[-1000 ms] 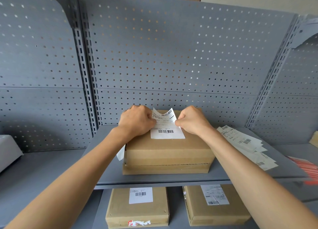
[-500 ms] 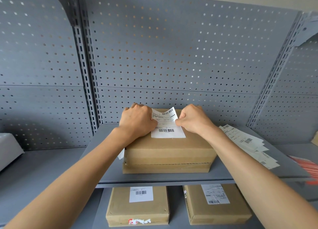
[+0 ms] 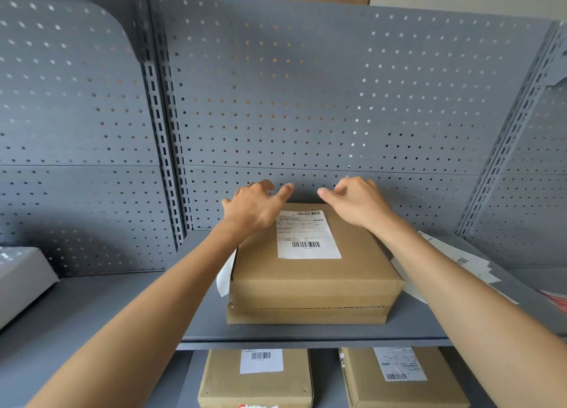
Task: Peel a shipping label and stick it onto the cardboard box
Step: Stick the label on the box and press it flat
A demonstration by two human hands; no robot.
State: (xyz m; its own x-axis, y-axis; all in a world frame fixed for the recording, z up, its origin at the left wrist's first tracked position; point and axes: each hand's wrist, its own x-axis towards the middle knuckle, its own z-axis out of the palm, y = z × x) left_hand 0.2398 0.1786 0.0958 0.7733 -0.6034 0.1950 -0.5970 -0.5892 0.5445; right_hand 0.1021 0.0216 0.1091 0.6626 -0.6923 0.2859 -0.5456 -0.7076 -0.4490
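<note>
A: Where's the label?

B: The label [image 3: 307, 235] lies flat on top of the box [image 3: 313, 272], toward its far edge, barcode facing up. The box sits on the grey shelf [image 3: 322, 331].

A: And the hands?

B: The left hand [image 3: 256, 206] hangs over the box's far left corner, the right hand [image 3: 356, 202] over the far right. Both have loose, spread fingers and grip nothing.

A: Anything else?

B: A pile of loose labels [image 3: 460, 263] lies right of the box. 2 labelled boxes [image 3: 257, 380] sit on the shelf below.
</note>
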